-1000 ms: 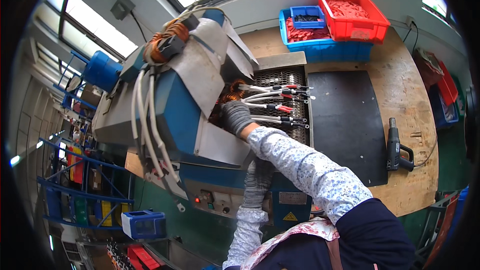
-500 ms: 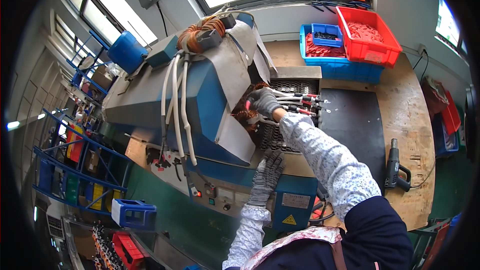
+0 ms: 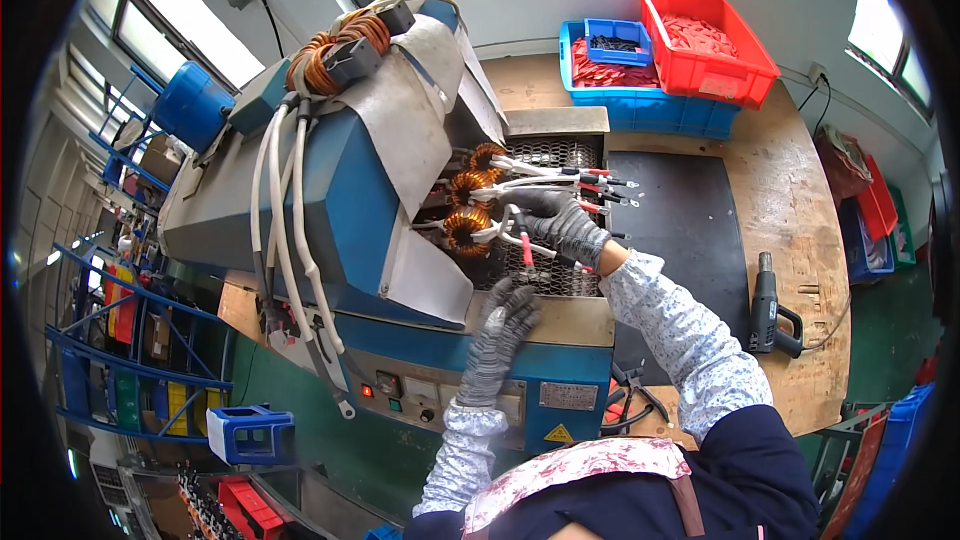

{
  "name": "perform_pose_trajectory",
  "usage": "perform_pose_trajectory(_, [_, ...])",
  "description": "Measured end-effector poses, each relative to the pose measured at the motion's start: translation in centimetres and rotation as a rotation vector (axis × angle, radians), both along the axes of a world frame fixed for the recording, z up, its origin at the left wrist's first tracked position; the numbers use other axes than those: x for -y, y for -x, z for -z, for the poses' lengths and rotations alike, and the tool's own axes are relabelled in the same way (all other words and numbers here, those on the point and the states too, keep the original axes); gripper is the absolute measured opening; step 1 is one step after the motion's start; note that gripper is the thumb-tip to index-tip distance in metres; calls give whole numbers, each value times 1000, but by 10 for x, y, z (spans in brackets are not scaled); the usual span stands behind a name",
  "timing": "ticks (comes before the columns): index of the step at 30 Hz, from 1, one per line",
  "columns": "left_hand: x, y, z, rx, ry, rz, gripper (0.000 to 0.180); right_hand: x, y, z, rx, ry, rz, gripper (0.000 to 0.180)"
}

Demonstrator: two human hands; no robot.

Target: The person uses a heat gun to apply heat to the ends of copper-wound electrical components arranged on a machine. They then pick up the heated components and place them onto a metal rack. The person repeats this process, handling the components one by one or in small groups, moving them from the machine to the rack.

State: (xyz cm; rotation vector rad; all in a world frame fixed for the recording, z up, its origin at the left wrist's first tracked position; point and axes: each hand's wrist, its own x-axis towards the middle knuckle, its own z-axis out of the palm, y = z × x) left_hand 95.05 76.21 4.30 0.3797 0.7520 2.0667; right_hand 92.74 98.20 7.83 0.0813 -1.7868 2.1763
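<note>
Three copper-wound ring coils with white leads lie on the wire-mesh belt (image 3: 548, 152) at the mouth of a blue and grey machine (image 3: 345, 195): a far coil (image 3: 487, 157), a middle coil (image 3: 470, 188) and a near coil (image 3: 465, 231). My right hand (image 3: 566, 222), in a grey glove, closes on a white lead (image 3: 511, 217) by the near coil. A red sleeve (image 3: 527, 249) on a lead end hangs just below its fingers. My left hand (image 3: 505, 325), gloved and slightly blurred, rests with fingers extended at the machine's front edge, close to that lead end; no object shows in it.
A black mat (image 3: 680, 230) lies right of the belt, with a heat gun (image 3: 770, 310) beyond it on the wooden table. At the back stand a red bin (image 3: 710, 45) and a blue bin (image 3: 655, 115) of red pieces. Thick white cables (image 3: 300, 230) hang down the machine's side.
My right hand has drawn back from the machine's opening, and the coils now show out on the belt. The left hand stays by the front edge. The whole view has shifted slightly.
</note>
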Motion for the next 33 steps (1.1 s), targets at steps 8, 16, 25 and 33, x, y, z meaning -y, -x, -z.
perform_pose_trajectory(8, [-34, 41, -52, -1189, 489, -507, 47, 25, -47, -70, 601, 824, -334, 34])
perform_pose_trajectory(16, [-57, 75, 3, -1453, 647, -532, 44, -44, -83, -15, 492, -944, -29, 23])
perform_pose_trajectory(25, [-61, 60, -17, -1297, 558, -415, 48, -66, -119, 8, 488, -1177, 445, 25])
perform_pose_trajectory(33, [-30, 17, -23, -518, 252, -242, 48, -12, -195, 124, 663, -349, 751, 32])
